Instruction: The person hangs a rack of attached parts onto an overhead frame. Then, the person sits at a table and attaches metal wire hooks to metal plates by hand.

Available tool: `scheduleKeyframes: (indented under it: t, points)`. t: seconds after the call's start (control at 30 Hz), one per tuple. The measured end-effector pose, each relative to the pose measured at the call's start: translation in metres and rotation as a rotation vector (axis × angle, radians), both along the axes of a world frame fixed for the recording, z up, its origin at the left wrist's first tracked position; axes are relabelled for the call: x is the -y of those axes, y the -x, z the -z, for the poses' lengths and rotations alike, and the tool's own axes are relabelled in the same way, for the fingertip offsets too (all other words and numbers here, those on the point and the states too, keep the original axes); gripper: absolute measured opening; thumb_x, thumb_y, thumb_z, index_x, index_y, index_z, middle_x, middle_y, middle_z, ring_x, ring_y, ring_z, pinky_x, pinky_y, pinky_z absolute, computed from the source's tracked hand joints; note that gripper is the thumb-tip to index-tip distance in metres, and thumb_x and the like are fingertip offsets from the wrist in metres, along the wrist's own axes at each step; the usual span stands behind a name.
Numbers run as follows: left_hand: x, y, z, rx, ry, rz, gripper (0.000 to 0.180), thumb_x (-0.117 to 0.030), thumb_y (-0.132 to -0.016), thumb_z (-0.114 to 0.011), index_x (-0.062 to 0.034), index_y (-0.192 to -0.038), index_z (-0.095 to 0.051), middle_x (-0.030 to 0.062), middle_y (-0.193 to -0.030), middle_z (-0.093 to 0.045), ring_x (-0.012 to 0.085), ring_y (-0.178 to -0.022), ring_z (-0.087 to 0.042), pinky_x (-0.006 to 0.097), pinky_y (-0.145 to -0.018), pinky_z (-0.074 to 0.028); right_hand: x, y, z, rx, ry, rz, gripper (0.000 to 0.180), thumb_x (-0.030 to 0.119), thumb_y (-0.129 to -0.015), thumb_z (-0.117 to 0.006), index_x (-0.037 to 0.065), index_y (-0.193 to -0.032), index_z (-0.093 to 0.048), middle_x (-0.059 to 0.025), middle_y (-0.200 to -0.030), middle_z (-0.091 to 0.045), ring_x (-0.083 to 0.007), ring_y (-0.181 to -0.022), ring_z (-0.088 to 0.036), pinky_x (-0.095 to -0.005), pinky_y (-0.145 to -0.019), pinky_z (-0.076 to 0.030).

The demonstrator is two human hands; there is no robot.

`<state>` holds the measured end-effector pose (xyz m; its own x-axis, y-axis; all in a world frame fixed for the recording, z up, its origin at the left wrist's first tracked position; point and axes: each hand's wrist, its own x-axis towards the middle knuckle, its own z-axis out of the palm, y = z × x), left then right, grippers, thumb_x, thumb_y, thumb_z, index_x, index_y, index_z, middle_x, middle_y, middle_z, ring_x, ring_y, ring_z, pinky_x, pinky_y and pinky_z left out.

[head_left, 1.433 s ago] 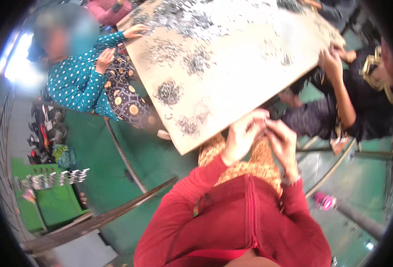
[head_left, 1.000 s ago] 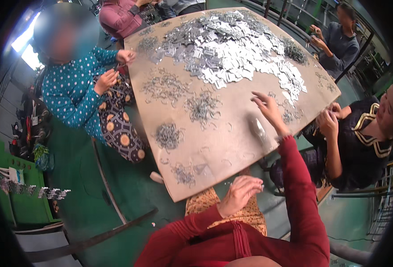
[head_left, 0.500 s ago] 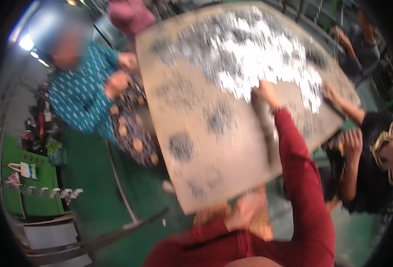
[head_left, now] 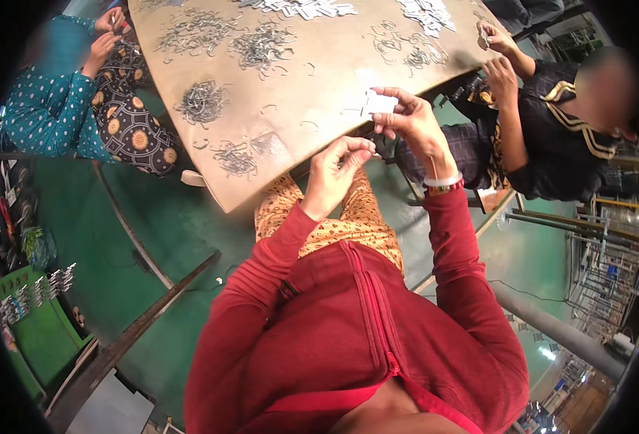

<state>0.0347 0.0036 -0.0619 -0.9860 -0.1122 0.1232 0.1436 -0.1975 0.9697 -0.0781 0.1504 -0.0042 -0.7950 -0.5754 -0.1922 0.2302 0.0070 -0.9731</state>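
Observation:
My right hand (head_left: 419, 129) is closed on a flat, pale silvery metal piece (head_left: 381, 104), held between thumb and fingers over the table's near edge. Close by on its left, my left hand (head_left: 331, 176) has thumb and fingertips pinched together. Whatever sits in that pinch is too small to make out. Both hands are above my lap, a short gap apart. On the brown tabletop (head_left: 337, 81) lie heaps of thin grey curved bits, among them a round heap (head_left: 202, 102) and a smaller heap (head_left: 234, 159) near the corner.
Flat silvery pieces (head_left: 426, 14) lie at the table's far side. A person in teal (head_left: 55, 108) sits at the left, hands raised. Another in black (head_left: 551, 137) sits at the right, holding a small piece. A green bench (head_left: 41, 340) stands at the lower left.
My right hand has drawn back from the bright heap and now holds a silvery piece. My left hand has come up from my lap beside it. The view has tilted down towards me.

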Motion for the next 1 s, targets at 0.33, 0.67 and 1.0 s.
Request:
scheduleKeyframes:
  t: [0.33,0.67,1.0]
  points:
    - [-0.012,-0.003,-0.024,-0.039,0.116,-0.024,0.013,-0.013,-0.087,-0.059,0.0001,-0.091,-0.058,0.0037,-0.081,-0.063,0.007,-0.076,-0.058,0.023,-0.065,-0.046,-0.016,-0.045,-0.042,-0.065,0.009,0.07,0.044,-0.004,-0.074,-0.067,-0.001,-0.116,-0.055,-0.0036,-0.071,-0.061,-0.0057,-0.058,-0.054,-0.0164,-0.049,-0.041]
    - [-0.019,-0.006,-0.04,-0.158,0.161,-0.064,0.01,-0.007,-0.086,-0.058,0.0013,-0.09,-0.058,0.009,-0.083,-0.061,0.0145,-0.077,-0.062,0.026,-0.067,-0.049,-0.017,-0.038,-0.045,-0.165,0.019,0.166,0.046,-0.002,-0.078,-0.065,-0.002,-0.121,-0.05,-0.0037,-0.067,-0.057,-0.0089,-0.055,-0.058,-0.0189,-0.044,-0.044]
    - [-0.026,-0.004,-0.044,-0.116,0.187,-0.026,0.01,-0.01,-0.085,-0.06,-0.0007,-0.09,-0.059,0.0068,-0.082,-0.06,0.0106,-0.074,-0.06,0.023,-0.063,-0.047,-0.025,-0.041,-0.051,-0.096,0.14,0.166,0.046,-0.001,-0.079,-0.064,-0.003,-0.122,-0.047,-0.0016,-0.067,-0.056,-0.0083,-0.054,-0.057,-0.0175,-0.042,-0.042]
